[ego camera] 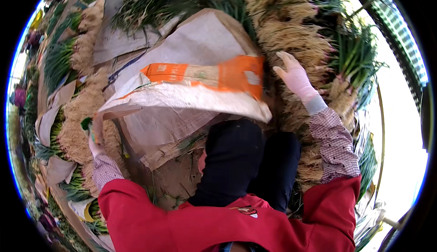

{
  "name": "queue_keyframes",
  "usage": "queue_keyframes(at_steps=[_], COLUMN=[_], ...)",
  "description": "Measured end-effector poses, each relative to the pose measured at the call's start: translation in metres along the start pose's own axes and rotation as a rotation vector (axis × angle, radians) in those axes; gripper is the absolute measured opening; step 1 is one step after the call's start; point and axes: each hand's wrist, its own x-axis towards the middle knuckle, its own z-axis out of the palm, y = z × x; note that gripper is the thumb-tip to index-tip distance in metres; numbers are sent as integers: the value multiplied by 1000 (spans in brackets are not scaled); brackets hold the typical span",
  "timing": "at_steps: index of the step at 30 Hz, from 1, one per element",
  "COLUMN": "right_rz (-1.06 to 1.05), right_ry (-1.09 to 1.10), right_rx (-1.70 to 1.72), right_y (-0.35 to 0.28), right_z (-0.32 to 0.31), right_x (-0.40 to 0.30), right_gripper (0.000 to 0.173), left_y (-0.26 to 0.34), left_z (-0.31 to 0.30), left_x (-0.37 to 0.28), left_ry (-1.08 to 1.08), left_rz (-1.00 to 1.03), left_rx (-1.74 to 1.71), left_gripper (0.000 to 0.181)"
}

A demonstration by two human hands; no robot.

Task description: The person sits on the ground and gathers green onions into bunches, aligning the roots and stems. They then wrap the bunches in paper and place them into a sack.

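My left hand (95, 142), at the left, grips one corner of a white and orange woven sack (191, 96), which is partly blurred and spread across in front of me. Over the dense stack of rooted green onion bundles (297, 40) on the right is my right hand (290, 69), gloved in pale pink, fingers apart and holding nothing. Whether it touches the roots I cannot tell. Under the raised sack lie pale sheets of sacking (205, 36) on the ground. My dark-trousered knees (235, 153) are bent below it.
More onion bundles with tan roots (76, 115) line the left side. Loose green onion leaves (146, 9) lie at the top on a grey sheet (117, 33). Bare soil (170, 183) with scraps shows by my knees. A metal-framed structure (392, 23) stands at the upper right.
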Motion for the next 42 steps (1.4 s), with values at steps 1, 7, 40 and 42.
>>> queue_keyframes(at_steps=[1,7,40,42], right_rz=[52,697,172,25], right_ry=[-84,-654,-398,-213], right_rx=[27,749,-8,-54], right_y=[0,-16,7,27], right_z=[9,122,118,99], right_x=[4,16,139,106], right_gripper=[54,60,40,43], left_y=[-22,-152,-193,-169], left_z=[-48,-191,-64,-25], left_x=[-3,-49,28,2], left_ry=[-50,227,51,108], left_rz=[-87,-634,-603,-520], left_rx=[-56,-39,247,1000], left_gripper=[36,34,44,50])
